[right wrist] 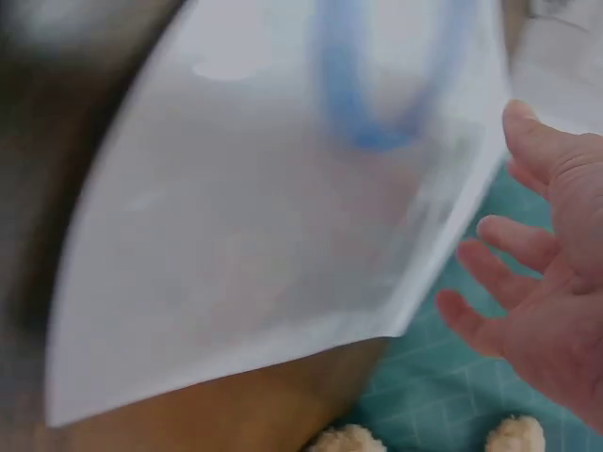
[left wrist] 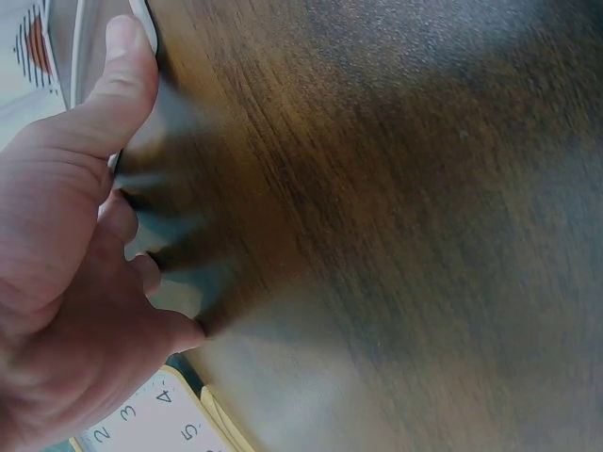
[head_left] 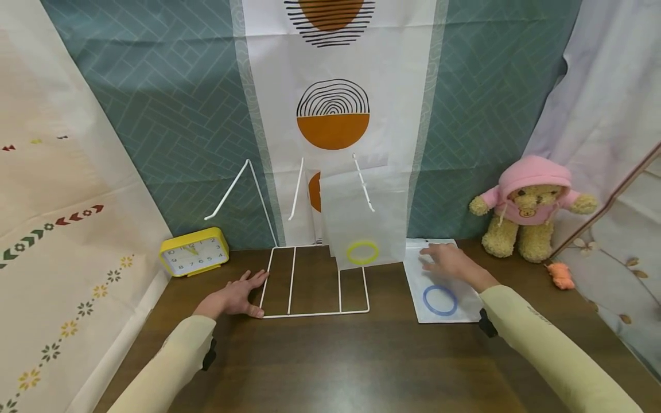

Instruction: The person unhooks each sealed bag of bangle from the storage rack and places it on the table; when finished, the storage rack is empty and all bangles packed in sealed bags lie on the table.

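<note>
A white wire rack [head_left: 315,314] stands on the brown table, with several prongs rising from it. My left hand [head_left: 234,296] rests at the left side of its base, fingers spread; the thumb [left wrist: 130,71] touches the wire near the front corner. From one prong hangs a whitish translucent pouch [head_left: 369,212] with a yellow ring printed on it. To the right lies a similar pouch [head_left: 420,298] with a blue ring. Over its upper part is my right hand [head_left: 454,265], fingers loosely bent and apart from the pouch [right wrist: 217,235] in the right wrist view.
A yellow alarm clock [head_left: 193,252] sits left of the rack. At the back right are a teddy bear [head_left: 532,206] in a pink hoodie and a small orange bundle [head_left: 560,276]. Patterned cloth [head_left: 196,115] hangs behind the table.
</note>
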